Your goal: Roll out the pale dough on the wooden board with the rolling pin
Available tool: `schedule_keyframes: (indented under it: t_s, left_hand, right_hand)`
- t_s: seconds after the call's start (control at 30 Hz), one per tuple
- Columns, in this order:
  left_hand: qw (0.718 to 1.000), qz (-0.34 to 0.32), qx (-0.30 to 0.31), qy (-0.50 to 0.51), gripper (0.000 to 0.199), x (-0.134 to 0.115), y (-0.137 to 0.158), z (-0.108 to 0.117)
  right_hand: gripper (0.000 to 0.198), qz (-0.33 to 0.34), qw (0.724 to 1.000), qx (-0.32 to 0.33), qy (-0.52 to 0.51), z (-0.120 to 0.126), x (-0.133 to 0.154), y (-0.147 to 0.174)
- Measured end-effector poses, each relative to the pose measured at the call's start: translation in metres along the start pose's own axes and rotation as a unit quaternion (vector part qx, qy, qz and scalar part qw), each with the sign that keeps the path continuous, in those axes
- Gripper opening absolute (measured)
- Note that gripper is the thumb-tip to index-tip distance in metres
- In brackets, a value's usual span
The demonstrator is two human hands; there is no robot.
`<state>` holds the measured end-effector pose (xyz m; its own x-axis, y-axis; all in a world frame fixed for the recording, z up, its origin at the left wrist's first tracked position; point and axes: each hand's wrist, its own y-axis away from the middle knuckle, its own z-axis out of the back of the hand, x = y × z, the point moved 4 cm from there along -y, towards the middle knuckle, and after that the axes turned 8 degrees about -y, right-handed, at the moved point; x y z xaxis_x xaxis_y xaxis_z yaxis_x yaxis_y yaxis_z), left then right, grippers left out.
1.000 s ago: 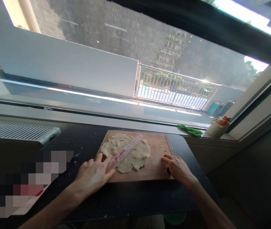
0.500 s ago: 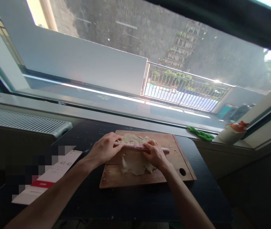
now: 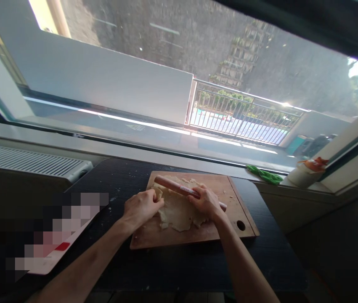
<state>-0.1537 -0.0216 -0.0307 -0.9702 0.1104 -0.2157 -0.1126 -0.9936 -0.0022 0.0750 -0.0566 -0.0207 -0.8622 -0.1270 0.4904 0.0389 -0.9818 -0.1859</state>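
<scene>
A flat, ragged-edged sheet of dough lies on a wooden cutting board. My right hand is closed around the middle of a rolling pin, which slants across the dough with its left end farther away. At the dough's left edge, my left hand pinches the dough between thumb and fingers, and a bit of that edge is folded up there. The palm sides of both hands are hidden.
The board rests on a dark table with flour specks. A partly blurred pale phone-like slab lies at the left. Behind are a radiator and a windowsill with a green cloth and a whitish container.
My left hand has let go of the rolling pin and moved nearer, taking hold of the dough's left edge. The pin, in my right hand, has turned from nearly level to slanted.
</scene>
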Motion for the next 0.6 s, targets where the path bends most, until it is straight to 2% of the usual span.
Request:
schedule_keyframes:
  t_s: [0.07,0.17,0.23,0.3,0.37,0.47,0.53,0.6]
  left_hand:
    - [0.994,-0.003,0.039,0.097,0.027,0.010,0.002,-0.004]
    - [0.958,0.016,0.093,0.271,0.032,0.023,0.009,-0.009]
    - [0.934,0.042,0.102,0.339,0.036,0.027,0.014,-0.011]
    - [0.923,0.055,0.087,0.370,0.036,0.026,0.016,-0.013]
    - [0.922,0.062,0.073,0.374,0.037,0.023,0.018,-0.016]
    - [0.938,0.057,0.068,0.336,0.049,0.019,0.022,-0.018]
    - [0.957,0.040,0.072,0.279,0.060,0.019,0.028,-0.015]
    - [0.982,0.016,0.039,0.182,0.058,0.022,0.033,-0.008]
  right_hand:
    - [0.027,-0.004,1.000,-0.003,0.001,-0.001,-0.001,0.001]
    - [0.028,-0.003,1.000,-0.013,0.008,-0.001,-0.002,0.002]
    - [0.029,0.000,1.000,-0.016,0.008,-0.001,-0.002,0.002]
    - [0.030,0.000,1.000,-0.015,0.007,-0.002,-0.002,0.003]
    - [0.030,0.000,1.000,-0.015,0.008,-0.002,-0.003,0.003]
    - [0.029,-0.002,1.000,-0.018,0.012,-0.004,-0.004,0.003]
    - [0.028,-0.003,1.000,-0.023,0.017,-0.006,-0.004,0.003]
    - [0.028,-0.003,0.999,-0.027,0.021,-0.008,-0.003,0.004]
